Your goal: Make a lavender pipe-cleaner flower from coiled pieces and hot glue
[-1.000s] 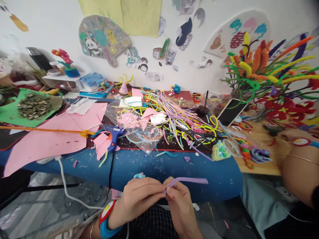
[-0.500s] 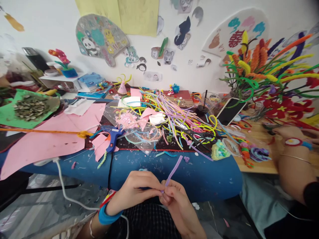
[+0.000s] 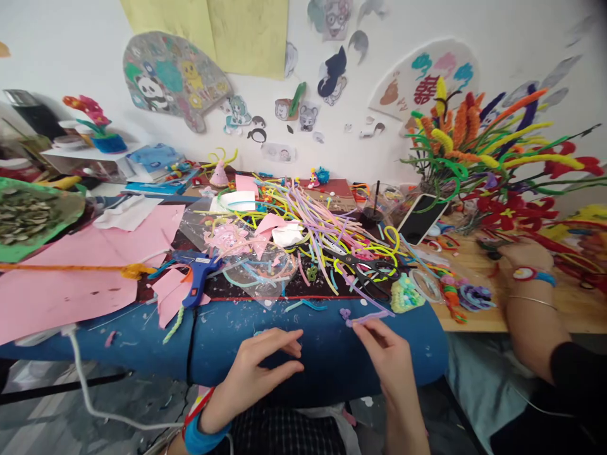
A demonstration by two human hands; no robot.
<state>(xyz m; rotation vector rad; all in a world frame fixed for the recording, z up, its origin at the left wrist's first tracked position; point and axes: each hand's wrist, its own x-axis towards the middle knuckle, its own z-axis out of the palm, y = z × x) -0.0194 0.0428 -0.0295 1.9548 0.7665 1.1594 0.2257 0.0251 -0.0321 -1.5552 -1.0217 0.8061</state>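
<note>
Between the thumb and fingers of my right hand (image 3: 386,351) is a short purple pipe cleaner (image 3: 372,318), its left end bent into a small curl. A little purple curled piece (image 3: 345,313) lies on the blue table covering (image 3: 237,328), close to that end. My left hand (image 3: 268,360) hovers over the table's front edge, thumb and fingers apart, holding nothing. Farther back spreads a heap of loose pastel pipe cleaners (image 3: 313,212), with black-handled scissors (image 3: 363,265) on its right side. A blue glue gun (image 3: 199,278) lies left of the heap.
Pink paper sheets (image 3: 95,278) cover the left side. A phone (image 3: 420,218) leans near a bunch of pipe-cleaner flowers (image 3: 474,139). At the right, another person's arm (image 3: 535,297) reaches over the wooden table. A white cable (image 3: 85,379) hangs in front.
My hands have separated. The right one has moved right and forward with the purple pipe cleaner, now held nearly level; the left has let go and opened. The view has shifted right.
</note>
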